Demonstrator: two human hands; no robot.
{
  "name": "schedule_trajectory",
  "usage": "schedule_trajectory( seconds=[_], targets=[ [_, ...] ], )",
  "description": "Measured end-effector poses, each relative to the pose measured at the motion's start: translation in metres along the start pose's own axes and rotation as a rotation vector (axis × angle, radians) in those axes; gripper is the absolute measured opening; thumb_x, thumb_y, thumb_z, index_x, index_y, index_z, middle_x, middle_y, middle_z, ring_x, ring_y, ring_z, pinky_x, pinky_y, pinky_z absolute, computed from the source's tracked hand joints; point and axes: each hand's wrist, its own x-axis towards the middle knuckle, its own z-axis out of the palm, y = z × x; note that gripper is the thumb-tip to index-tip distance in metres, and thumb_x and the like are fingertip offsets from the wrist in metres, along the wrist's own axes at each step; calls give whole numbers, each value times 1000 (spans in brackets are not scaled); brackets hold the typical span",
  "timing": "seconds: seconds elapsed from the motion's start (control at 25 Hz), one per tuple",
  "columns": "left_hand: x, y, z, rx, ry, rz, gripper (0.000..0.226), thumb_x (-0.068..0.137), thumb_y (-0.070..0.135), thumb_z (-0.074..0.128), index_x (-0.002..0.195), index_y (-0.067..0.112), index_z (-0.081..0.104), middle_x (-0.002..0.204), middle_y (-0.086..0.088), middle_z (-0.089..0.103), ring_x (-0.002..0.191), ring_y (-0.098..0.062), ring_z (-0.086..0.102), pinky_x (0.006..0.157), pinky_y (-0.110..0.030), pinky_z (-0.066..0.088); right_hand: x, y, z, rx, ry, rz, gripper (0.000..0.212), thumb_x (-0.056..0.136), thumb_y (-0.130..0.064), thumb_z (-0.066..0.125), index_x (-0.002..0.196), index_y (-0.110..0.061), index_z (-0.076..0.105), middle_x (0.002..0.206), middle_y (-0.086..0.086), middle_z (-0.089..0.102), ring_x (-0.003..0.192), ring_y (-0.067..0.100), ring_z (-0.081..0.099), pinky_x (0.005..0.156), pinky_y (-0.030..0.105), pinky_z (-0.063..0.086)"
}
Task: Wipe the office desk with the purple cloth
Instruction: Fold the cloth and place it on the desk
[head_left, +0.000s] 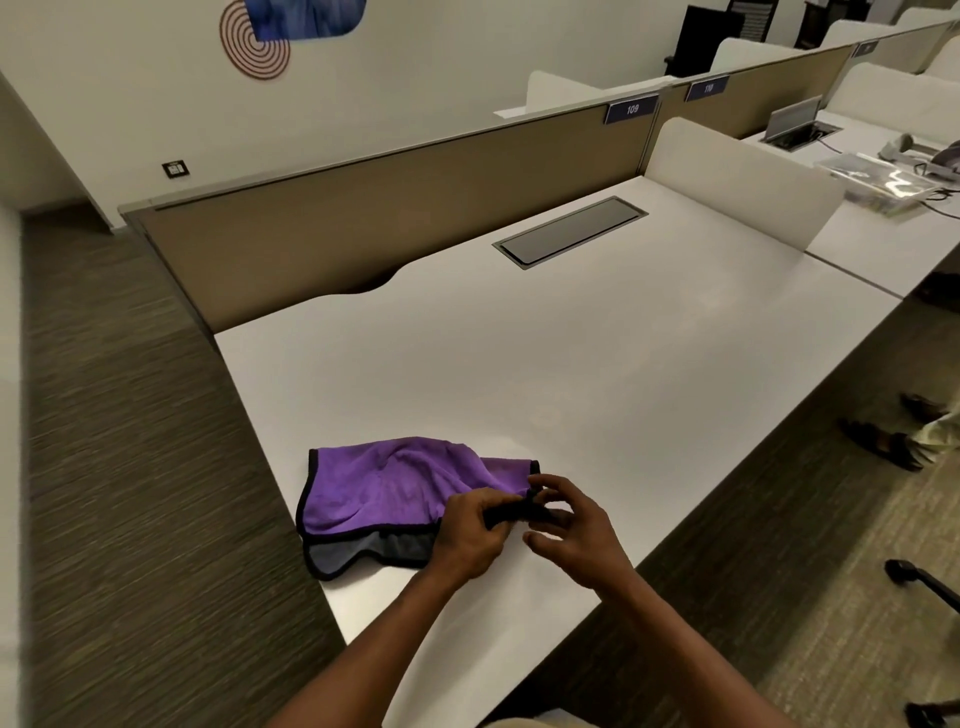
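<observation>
We see the purple cloth lying crumpled on the white desk, close to its near left corner. Its long axis runs roughly left to right, parallel with the desk's near edge, from a rounded black-trimmed end on the left to a narrower end on the right where the hands meet it. A grey underside shows along the near edge, folded out beneath the purple face.

Our left hand rests on the cloth's right portion, fingers curled closed around the dark hem. Our right hand sits just beside it, partly open: thumb and forefinger pinch the black trim at the cloth's right corner, while the other fingers spread loosely above the desk.

Farther back, a dark cable hatch lies flush in the desk, well apart from the cloth, before a tan divider panel.
</observation>
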Motion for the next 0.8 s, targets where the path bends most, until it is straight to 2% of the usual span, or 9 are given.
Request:
schedule_trajectory(
  seconds=[0.04, 0.12, 0.24, 0.36, 0.48, 0.56, 0.64, 0.72, 0.8],
  targets=[
    [-1, 0, 1, -13, 5, -2, 31, 91, 12, 74, 121, 15, 74, 112, 0, 77, 102, -6, 71, 91, -28, 61, 3, -1, 0, -180, 9, -52, 58, 80, -6, 86, 131, -28, 67, 112, -2, 65, 94, 10, 75, 87, 22, 61],
    [-1, 3, 3, -43, 33, 9, 31, 90, 12, 75, 120, 19, 70, 109, 2, 77, 100, -2, 72, 87, -27, 62, 12, -6, -1, -428, 39, -138, 42, 83, -11, 85, 122, -22, 74, 104, -6, 61, 84, 4, 67, 78, 18, 56],
    [-1, 10, -1, -89, 148, 4, 32, 87, 20, 78, 112, 22, 58, 101, 8, 74, 96, -1, 72, 78, -23, 63, 25, -20, -5, -588, 85, -238, 18, 84, -16, 85, 101, -22, 81, 97, -10, 55, 74, 5, 57, 66, 15, 44],
    [-8, 5, -11, 48, 206, 89, 25, 85, 28, 78, 101, 27, 59, 105, 13, 69, 98, -2, 66, 82, -22, 59, 34, -36, -13, -637, 153, -357, 14, 83, -17, 86, 96, -19, 81, 106, -2, 63, 86, 17, 61, 65, 28, 51],
    [-15, -8, -25, 179, 283, 106, 19, 81, 25, 80, 94, 21, 67, 95, 10, 71, 90, -5, 64, 83, -31, 57, 42, -65, -22, -574, 141, -460, 16, 82, -27, 80, 94, -18, 82, 106, 0, 70, 95, 20, 65, 71, 24, 49],
    [-16, -15, -35, 192, 368, 86, 16, 82, 21, 79, 95, 19, 69, 87, 8, 71, 82, -10, 65, 78, -38, 56, 46, -83, -25, -519, 118, -494, 31, 77, -37, 67, 94, -16, 83, 103, -2, 72, 93, 17, 67, 73, 25, 51],
    [-15, -20, -45, 242, 404, 99, 15, 82, 22, 79, 95, 19, 72, 84, 6, 72, 79, -15, 66, 76, -40, 55, 51, -98, -26, -478, 86, -510, 26, 75, -20, 68, 95, -13, 83, 102, -1, 72, 92, 19, 70, 74, 27, 53],
    [-15, -23, -56, 279, 355, 136, 14, 84, 26, 78, 93, 17, 75, 85, 5, 74, 78, -17, 67, 72, -41, 54, 57, -110, -26, -459, 68, -528, 26, 75, 1, 74, 96, -11, 83, 102, 1, 73, 90, 15, 71, 75, 20, 50],
    [-19, -29, -67, 286, 307, 153, 18, 87, 30, 76, 94, 14, 78, 88, 2, 75, 79, -19, 68, 70, -40, 54, 63, -124, -29, -451, 62, -559, 28, 75, 10, 81, 95, -11, 83, 100, 0, 74, 89, 6, 69, 75, 12, 47]
  ],
)
